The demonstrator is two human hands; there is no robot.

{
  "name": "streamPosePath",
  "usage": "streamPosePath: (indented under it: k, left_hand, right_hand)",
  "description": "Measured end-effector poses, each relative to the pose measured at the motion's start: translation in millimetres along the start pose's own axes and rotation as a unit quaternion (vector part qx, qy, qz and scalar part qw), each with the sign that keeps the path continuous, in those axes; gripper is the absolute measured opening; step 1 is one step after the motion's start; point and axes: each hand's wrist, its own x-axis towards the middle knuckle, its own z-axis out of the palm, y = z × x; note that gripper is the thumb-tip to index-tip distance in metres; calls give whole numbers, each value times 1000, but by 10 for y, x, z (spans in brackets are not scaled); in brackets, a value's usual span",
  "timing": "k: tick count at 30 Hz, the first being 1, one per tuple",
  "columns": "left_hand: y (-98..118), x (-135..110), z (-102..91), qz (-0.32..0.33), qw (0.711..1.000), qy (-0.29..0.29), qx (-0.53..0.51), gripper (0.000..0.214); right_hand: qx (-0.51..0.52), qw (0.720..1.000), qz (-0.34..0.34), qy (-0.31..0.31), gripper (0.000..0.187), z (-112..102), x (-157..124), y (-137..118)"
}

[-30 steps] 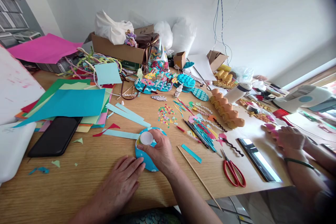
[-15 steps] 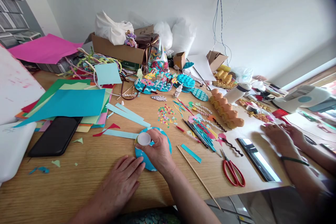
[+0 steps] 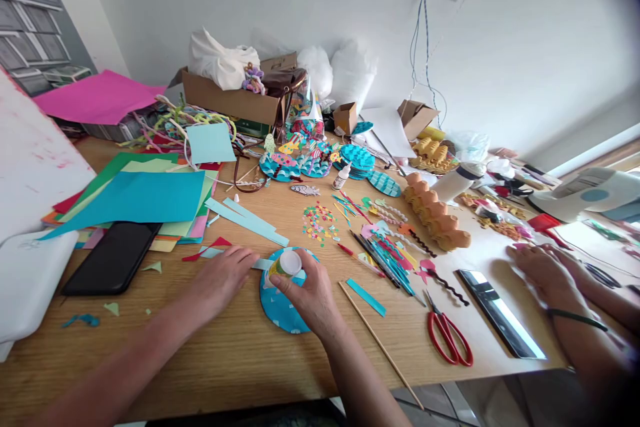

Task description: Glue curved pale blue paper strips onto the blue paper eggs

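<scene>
My right hand grips a small glue bottle, held base-up with its tip down over a blue paper disc on the wooden table. My left hand rests to the left of the disc, fingers stretched onto a light blue paper strip. More light blue strips lie just beyond.
A black phone and stacked coloured paper lie at left. Red scissors, a wooden stick, a metal ruler and confetti sit to the right. Another person's hands rest at far right. Cardboard boxes stand behind.
My left hand has moved forward from the table's near edge by the disc up to the light blue strip. My right hand stays on the glue bottle. The view shifted slightly.
</scene>
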Motion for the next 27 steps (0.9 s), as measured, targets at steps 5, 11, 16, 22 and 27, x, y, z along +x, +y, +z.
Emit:
streamPosePath:
  k: [5,11,16,22,27]
  left_hand:
    - [0,228,-52,-1,999,-33,23,20]
    - [-57,295,-66,-35,998,-14,59,18]
    - [-223,334,-187,-82,993,35,77,19]
    - [-61,-65,-296,-76,992,88,49,23]
    - [340,-474,-107,47,997,54,-18,26]
  right_hand:
    - [-11,1000,1,-1,22,-19,-53,0]
    - [-3,1000,5,-16,24,-24,-108,63]
    - [1,1000,5,-14,24,-31,-135,69]
    - [-19,1000,14,-17,23,-51,-95,43]
    - [-56,998,11,-21,25,-76,-66,-12]
